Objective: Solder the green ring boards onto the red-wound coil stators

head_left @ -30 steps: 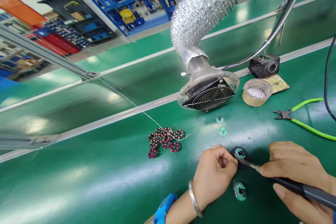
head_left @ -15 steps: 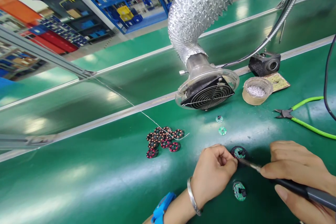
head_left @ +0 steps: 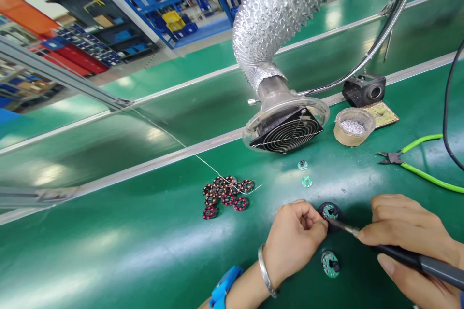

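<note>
My right hand grips a soldering iron by its dark handle. The metal tip meets the near left edge of a small round green circuit board, which sits on a black round base. At that same edge, the fingers of my left hand are pinched together; whatever is between them is hidden. Nearer to me lies a second round board with a black part on it. Beyond the hands are two smaller green discs, one with a black part and one plain.
Several copper-wound coils lie in a cluster on the left, with a thin solder wire across them. A fume extractor hangs over the bench. Behind right are a round tub, an iron holder and green-handled cutters.
Almost nothing differs; the camera view has shifted very slightly. Both hands and the iron's tip keep their place at the round board.
</note>
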